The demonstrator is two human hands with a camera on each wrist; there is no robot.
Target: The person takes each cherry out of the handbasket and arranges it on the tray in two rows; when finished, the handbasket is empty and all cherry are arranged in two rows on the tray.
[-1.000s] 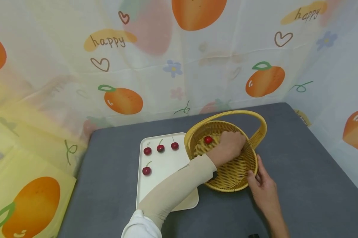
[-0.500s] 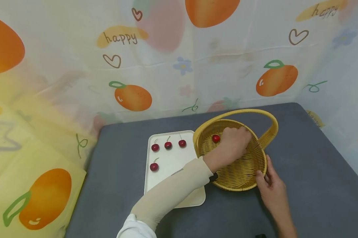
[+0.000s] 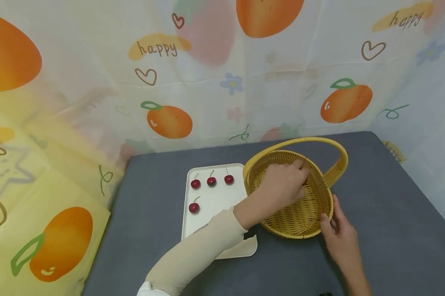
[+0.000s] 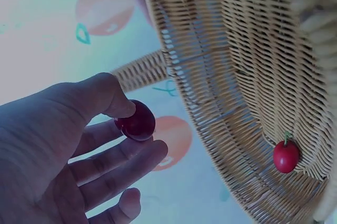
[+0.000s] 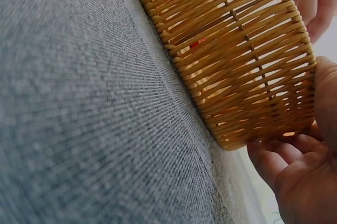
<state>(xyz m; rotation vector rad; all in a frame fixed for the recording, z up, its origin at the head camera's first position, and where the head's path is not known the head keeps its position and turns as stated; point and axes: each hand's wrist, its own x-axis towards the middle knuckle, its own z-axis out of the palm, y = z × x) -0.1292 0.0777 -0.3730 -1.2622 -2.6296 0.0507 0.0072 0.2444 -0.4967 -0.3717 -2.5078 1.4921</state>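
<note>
My left hand is over the yellow wicker basket in the head view. The left wrist view shows its thumb and fingers pinching a dark red cherry, held above the basket's inside. Another cherry, brighter red with a green stem, lies on the basket's floor; in the head view the left hand hides it. My right hand grips the basket's near right rim, thumb at the rim and fingers against the outer wall, as the right wrist view also shows.
Left of the basket lies a white tray with several stemmed cherries: three in a back row and one cherry in front of them. The basket's arched handle rises over its far side. All stand on a grey-covered table.
My left hand has lifted and shifted back to the left inside the basket, now covering the cherry that showed there before. The right hand keeps its hold. The head view has turned slightly.
</note>
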